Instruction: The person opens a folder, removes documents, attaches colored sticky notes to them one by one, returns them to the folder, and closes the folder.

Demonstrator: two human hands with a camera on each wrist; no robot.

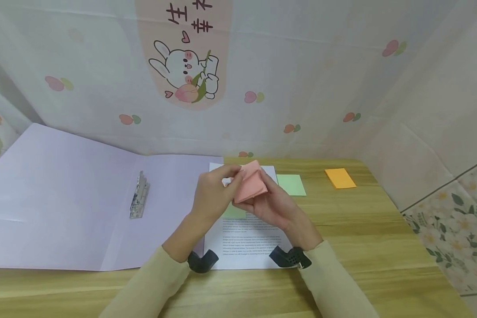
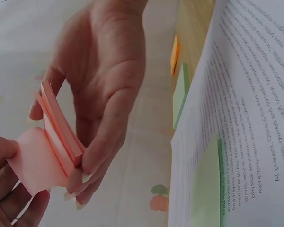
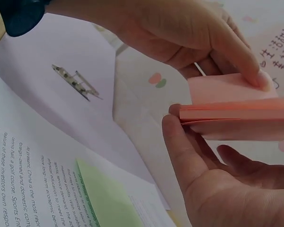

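Above the printed page, my right hand holds a pink sticky note pad by its edges, thumb and fingers on opposite sides. The left hand pinches one pink sheet between thumb and fingers. In the left wrist view, that sheet bends away from the pad and still meets it along one edge. The pad's layered edge faces the right wrist camera, with the lifted sheet behind it. Below the hands, a green sticky note lies on the page, partly hidden by them in the head view.
To the left, an open lilac folder with a metal clip covers much of the wooden table. A green sticky pad lies beside the page, and an orange pad farther right. A printed curtain hangs behind.
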